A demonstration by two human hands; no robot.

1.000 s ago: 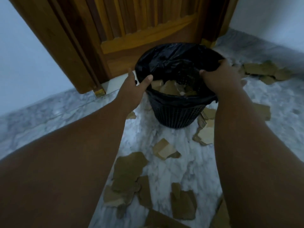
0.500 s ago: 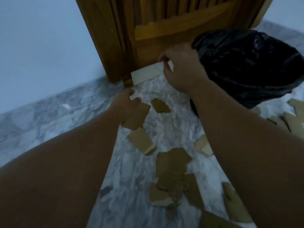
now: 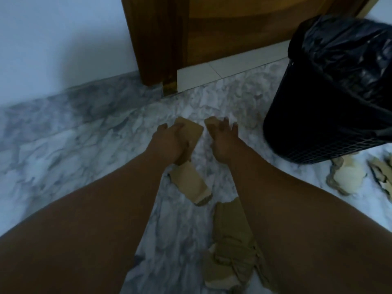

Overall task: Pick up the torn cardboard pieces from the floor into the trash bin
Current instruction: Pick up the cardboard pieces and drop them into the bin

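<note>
Torn brown cardboard pieces lie scattered on the marble floor. My left hand [image 3: 171, 143] grips a flat cardboard piece [image 3: 192, 130] low over the floor, its fingers curled over the piece's near edge. My right hand [image 3: 222, 141] reaches down beside it with fingers spread, and its fingertips touch a small cardboard scrap [image 3: 210, 122]. The black mesh trash bin [image 3: 314, 132], lined with a black bag, stands to the right of both hands. Another cardboard piece [image 3: 191, 183] lies just below my left wrist.
A crumpled cardboard heap [image 3: 231, 247] lies between my forearms. More scraps [image 3: 347, 179] sit at the bin's foot on the right. A wooden door and frame [image 3: 161, 49] rise behind, with a white wall [image 3: 63, 39] to the left. Bare marble floor [image 3: 84, 149] spreads left.
Both hands left the bin and dropped to the floor left of it. My right hand came down from near the door to the small scrap. The view swung left, putting the bin at the right edge.
</note>
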